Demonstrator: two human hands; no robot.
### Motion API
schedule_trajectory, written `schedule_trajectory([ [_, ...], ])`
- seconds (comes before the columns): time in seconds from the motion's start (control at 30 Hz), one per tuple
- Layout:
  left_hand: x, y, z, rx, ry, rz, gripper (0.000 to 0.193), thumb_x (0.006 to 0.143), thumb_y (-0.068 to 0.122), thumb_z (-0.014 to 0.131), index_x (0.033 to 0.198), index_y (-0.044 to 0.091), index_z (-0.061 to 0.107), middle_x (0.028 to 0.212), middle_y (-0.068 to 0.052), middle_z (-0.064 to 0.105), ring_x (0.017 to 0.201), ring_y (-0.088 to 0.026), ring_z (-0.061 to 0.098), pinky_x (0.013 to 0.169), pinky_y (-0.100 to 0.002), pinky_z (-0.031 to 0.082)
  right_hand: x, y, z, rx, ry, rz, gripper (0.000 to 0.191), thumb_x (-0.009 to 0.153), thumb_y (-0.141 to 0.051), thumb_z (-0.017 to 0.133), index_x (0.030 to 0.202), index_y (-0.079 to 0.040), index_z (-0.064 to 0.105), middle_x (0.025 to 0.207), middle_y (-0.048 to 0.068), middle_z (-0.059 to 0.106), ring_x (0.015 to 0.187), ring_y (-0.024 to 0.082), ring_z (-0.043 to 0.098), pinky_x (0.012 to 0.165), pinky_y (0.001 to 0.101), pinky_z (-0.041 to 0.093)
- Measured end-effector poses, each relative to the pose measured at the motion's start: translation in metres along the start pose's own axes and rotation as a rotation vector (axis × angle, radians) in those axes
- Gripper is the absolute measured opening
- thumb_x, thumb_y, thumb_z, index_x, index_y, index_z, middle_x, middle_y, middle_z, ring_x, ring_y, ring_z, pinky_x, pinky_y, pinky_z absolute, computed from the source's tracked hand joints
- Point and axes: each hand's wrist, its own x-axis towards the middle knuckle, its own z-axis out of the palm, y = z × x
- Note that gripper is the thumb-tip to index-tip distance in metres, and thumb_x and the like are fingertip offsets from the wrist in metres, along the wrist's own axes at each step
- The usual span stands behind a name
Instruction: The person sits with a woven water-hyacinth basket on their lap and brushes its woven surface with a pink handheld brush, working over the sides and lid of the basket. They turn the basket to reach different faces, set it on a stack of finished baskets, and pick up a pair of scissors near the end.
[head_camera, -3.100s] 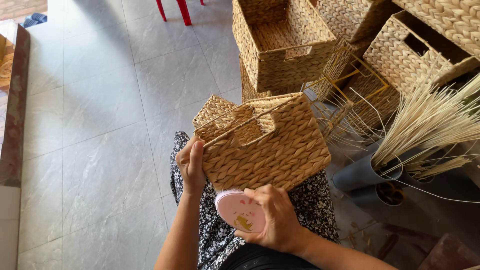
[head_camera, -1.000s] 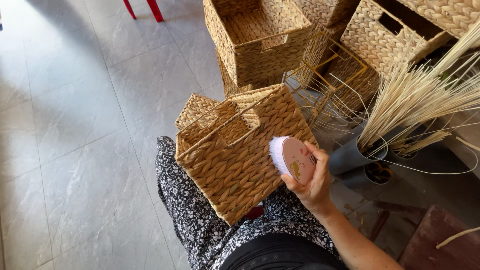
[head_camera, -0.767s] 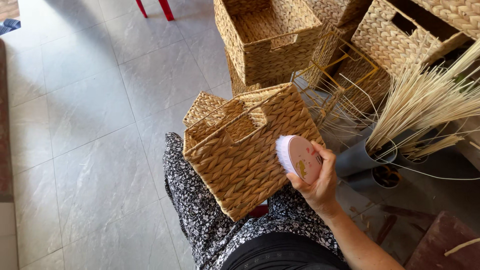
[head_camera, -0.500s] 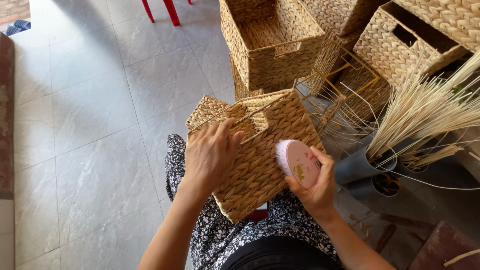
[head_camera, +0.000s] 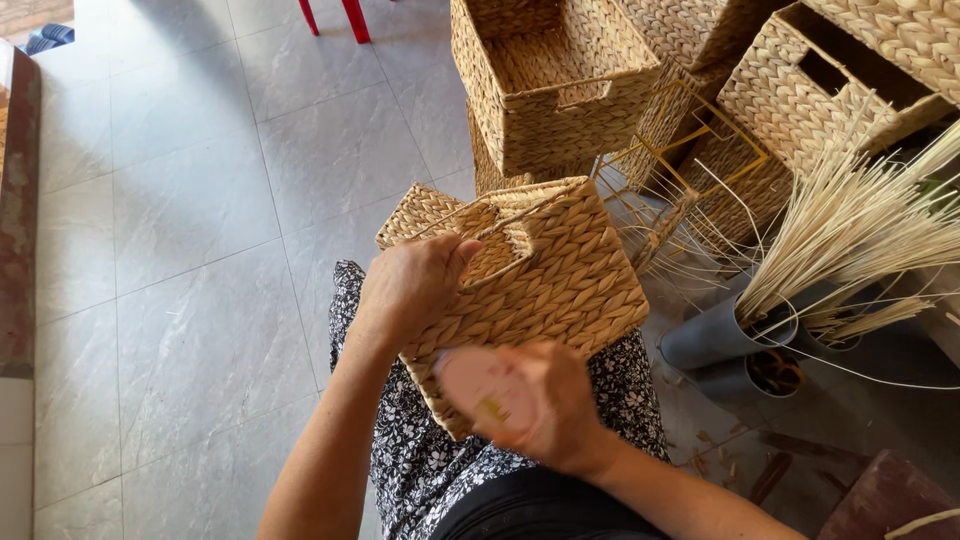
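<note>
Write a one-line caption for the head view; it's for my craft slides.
Left hand steadies a woven basket on the lap; right hand holds a pink brush.

Bright, even daylight, soft shadows on the grey floor tiles (head_camera: 180, 250), motion blur over the right hand (head_camera: 545, 405).

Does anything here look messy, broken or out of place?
Little stands out. Small scraps litter the floor beside the grey tubes holding the reeds. A bare wire frame with loose strands sits among the finished baskets. The basket on the lap looks intact; the pink brush is blurred.
</note>
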Motion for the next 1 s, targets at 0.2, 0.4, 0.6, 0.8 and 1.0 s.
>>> schedule_trajectory([
  [0.2,-0.002,0.008,0.001,0.001,-0.007,0.013,0.051,0.101,0.051,0.044,0.086,0.009,0.067,0.072,-0.018,0.068,0.074,-0.04,0.067,0.069,-0.054,0.052,0.009,0.081,-0.051,0.228,0.245,0.418,0.077,0.084,-0.053,0.073,0.132,-0.004,0.037,0.109,0.009,0.068,0.095,0.016,0.075,0.075,0.0304,0.061],
  [0.4,0.002,0.013,-0.004,-0.096,-0.084,-0.064,0.049,0.102,0.049,0.041,0.087,0.014,0.071,0.073,-0.014,0.071,0.073,-0.033,0.071,0.073,-0.049,0.053,-0.004,0.086,-0.046,-0.036,0.398,0.308,0.079,0.089,-0.042,0.078,0.141,-0.001,0.035,0.124,0.018,0.047,0.119,0.025,0.056,0.097,0.039,0.057],
  [0.6,0.001,0.009,-0.009,-0.116,-0.097,-0.088,0.05,0.101,0.048,0.041,0.084,0.014,0.073,0.073,-0.014,0.072,0.075,-0.033,0.07,0.074,-0.047,0.053,0.007,0.017,0.0,-0.074,0.201,0.06,0.072,0.088,-0.043,0.083,0.132,0.0,0.046,0.115,0.014,0.053,0.107,0.024,0.057,0.09,0.0404,0.052],
  [0.8,0.0,0.009,-0.011,-0.153,-0.114,-0.095,0.051,0.1,0.049,0.042,0.081,0.013,0.072,0.072,-0.013,0.071,0.073,-0.033,0.07,0.073,-0.047,0.053,0.02,-0.023,0.016,0.059,-0.025,-0.045,0.082,0.074,-0.051,0.084,0.13,-0.001,0.049,0.115,0.013,0.057,0.108,0.028,0.056,0.094,0.0492,0.043],
  [1.0,-0.001,0.011,-0.004,-0.136,-0.073,-0.064,0.053,0.101,0.05,0.04,0.081,0.01,0.069,0.074,-0.016,0.071,0.076,-0.036,0.069,0.074,-0.05,0.053,0.022,0.037,-0.014,-0.022,0.181,0.116,0.072,0.082,-0.043,0.085,0.129,-0.002,0.048,0.109,0.013,0.062,0.095,0.024,0.068,0.077,0.0345,0.058],
])
